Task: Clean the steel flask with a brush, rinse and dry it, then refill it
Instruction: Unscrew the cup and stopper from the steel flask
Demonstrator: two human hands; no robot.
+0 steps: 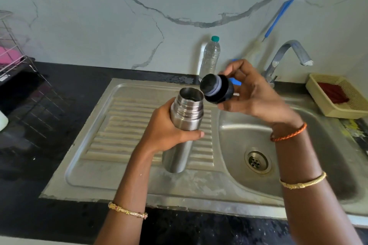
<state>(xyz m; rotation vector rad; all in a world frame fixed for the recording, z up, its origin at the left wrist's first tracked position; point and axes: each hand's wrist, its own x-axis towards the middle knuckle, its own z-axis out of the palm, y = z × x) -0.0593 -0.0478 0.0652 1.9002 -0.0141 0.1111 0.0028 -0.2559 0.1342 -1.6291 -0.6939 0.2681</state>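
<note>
- Over the ribbed drainboard of the steel sink [65,167], the steel flask [184,125] is held upright and uncapped; its open mouth faces up, well short of the tap [288,53].
- Left hand [165,131]: fingers wrapped round the flask's upper body just under the threaded neck, thumb lying across the front. Firm grasp.
- Right hand [256,93]: fingers curled round the black cap [217,88], held just beside the flask's mouth and clear of it, its underside tilted toward the camera.
- Step, as I judge it: opening only. No brush work or rinsing begun; the task is barely started.
- Next move calls for setting the cap down somewhere it will not roll, freeing the right hand for a brush. A blue-handled item [278,18] leans on the wall behind the tap; blurred, possibly the brush, cannot confirm.
- Whether the flask holds liquid cannot be told from here.
- Also about: plastic water bottle [210,55] by the wall, yellow basket [318,97] at right, black tabletop [39,125] around the sink.
</note>
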